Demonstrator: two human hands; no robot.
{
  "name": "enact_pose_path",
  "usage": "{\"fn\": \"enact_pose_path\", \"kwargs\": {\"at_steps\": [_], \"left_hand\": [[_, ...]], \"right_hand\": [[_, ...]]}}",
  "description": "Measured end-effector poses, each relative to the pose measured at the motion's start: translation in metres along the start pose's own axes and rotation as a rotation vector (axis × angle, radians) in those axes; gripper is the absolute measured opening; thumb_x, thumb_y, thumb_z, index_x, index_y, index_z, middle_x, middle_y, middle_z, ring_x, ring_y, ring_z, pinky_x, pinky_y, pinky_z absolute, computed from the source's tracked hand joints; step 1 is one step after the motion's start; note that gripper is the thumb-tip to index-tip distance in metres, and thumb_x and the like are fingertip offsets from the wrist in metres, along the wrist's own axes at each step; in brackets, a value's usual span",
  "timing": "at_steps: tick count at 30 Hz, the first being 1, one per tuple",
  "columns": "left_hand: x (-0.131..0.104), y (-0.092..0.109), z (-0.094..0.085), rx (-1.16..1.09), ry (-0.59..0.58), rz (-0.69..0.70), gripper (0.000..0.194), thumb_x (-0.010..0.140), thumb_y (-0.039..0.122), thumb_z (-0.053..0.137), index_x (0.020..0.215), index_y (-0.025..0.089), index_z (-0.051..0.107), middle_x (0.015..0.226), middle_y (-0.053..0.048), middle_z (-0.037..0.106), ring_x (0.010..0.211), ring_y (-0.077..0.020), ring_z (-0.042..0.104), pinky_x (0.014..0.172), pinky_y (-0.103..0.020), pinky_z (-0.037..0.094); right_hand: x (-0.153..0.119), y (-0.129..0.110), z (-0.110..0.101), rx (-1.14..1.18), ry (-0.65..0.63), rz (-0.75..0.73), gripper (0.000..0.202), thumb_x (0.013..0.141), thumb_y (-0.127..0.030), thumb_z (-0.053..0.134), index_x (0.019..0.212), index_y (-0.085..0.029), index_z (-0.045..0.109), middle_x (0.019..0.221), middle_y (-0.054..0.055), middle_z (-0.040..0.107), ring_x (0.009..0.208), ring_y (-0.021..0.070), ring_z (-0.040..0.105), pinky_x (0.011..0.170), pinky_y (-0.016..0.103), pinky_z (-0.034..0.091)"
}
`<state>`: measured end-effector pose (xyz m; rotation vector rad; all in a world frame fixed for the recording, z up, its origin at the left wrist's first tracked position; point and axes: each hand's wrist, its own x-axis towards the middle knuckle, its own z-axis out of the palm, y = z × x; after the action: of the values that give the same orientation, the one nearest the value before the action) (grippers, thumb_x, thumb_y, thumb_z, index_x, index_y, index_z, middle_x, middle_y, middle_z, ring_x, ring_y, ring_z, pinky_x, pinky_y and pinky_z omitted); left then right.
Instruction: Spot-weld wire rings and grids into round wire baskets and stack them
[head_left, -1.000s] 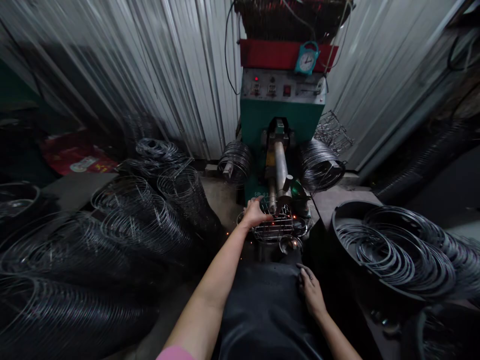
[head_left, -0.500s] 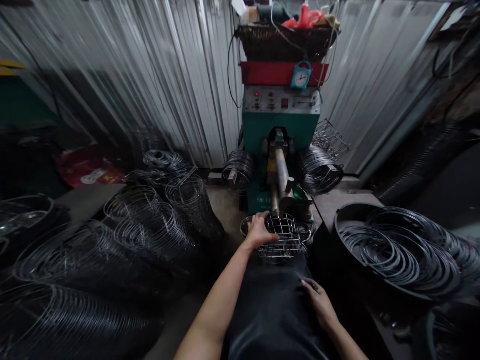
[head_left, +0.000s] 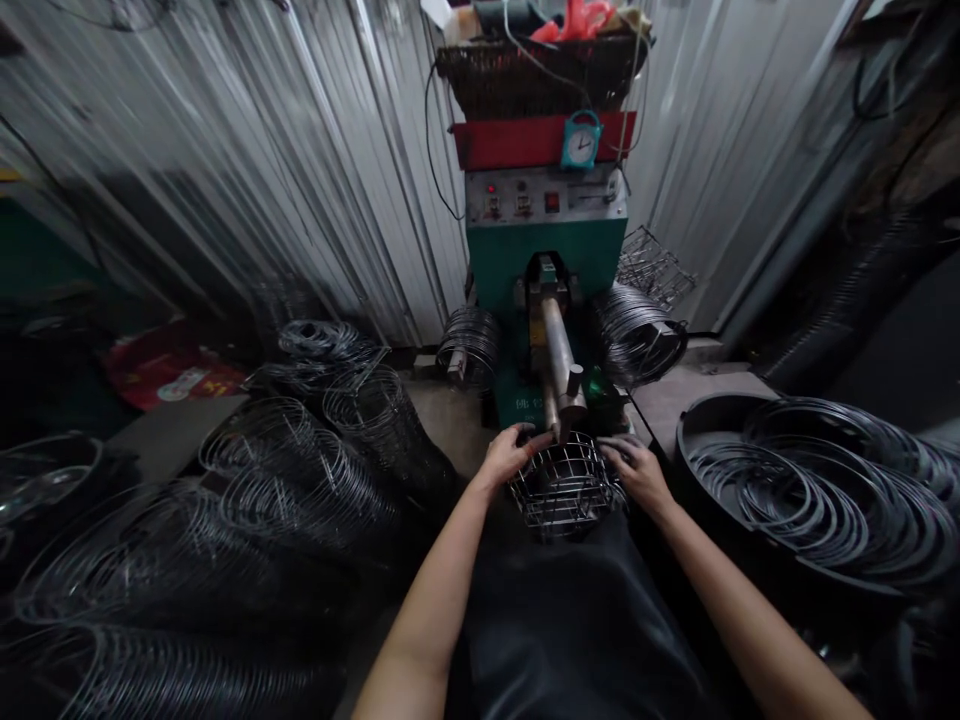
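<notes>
A round wire basket [head_left: 566,490] made of crossed metal wires sits above my dark apron, under the tip of the machine's metal arm [head_left: 559,345]. My left hand [head_left: 510,455] grips the basket's left rim, its thumb reaching inward close to the arm's tip. On the opposite side, my right hand [head_left: 636,468] has its fingers and thumb bent at the right rim; the exact contact is hard to make out. The fingertips look dark. The basket's underside is hidden.
Ahead stands a green machine [head_left: 547,250] with a control panel and a teal clock [head_left: 581,143]. Wire coils [head_left: 471,345] flank it. Stacks of wire rings [head_left: 307,485] fill the left; a black tub [head_left: 694,455] on the right holds more rings. Corrugated metal wall [head_left: 300,150] lies behind.
My right hand has risen from beside the apron to the basket's right rim. My left hand stays at the left rim. The view has shifted slightly.
</notes>
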<state>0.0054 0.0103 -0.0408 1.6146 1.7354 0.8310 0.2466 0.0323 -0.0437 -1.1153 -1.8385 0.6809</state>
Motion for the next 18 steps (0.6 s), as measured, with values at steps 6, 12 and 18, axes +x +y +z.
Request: {"fn": "enact_pose_path", "kwargs": {"at_steps": [6,12,18], "left_hand": [[0.03,-0.013,-0.003,0.079,-0.068,0.056,0.053,0.073,0.067,0.042,0.073,0.019,0.062,0.062,0.002,0.057,0.063,-0.0137,0.053,0.057,-0.022,0.039],[0.042,-0.007,-0.002,0.155,0.056,0.005,0.043,0.081,0.057,0.04,0.08,0.021,0.062,0.08,-0.004,0.065,0.084,-0.0208,0.059,0.074,-0.029,0.042],[0.004,-0.041,-0.037,0.017,-0.029,0.072,0.029,0.083,0.037,0.047,0.105,0.023,0.061,0.106,0.001,0.065,0.099,-0.0133,0.057,0.086,-0.022,0.041]], "right_hand": [[0.076,0.014,0.024,-0.065,-0.535,0.011,0.037,0.075,-0.049,0.05,0.074,-0.017,0.069,0.07,0.002,0.065,0.068,0.0178,0.059,0.063,0.027,0.046],[0.087,0.027,0.038,-0.11,-0.424,0.058,0.038,0.072,-0.049,0.048,0.065,-0.015,0.065,0.064,0.003,0.063,0.066,0.0186,0.056,0.062,0.028,0.045],[0.097,0.028,0.009,-0.071,-0.482,0.084,0.036,0.063,-0.05,0.055,0.066,-0.017,0.067,0.069,0.007,0.067,0.069,0.0232,0.06,0.063,0.032,0.047]]}}
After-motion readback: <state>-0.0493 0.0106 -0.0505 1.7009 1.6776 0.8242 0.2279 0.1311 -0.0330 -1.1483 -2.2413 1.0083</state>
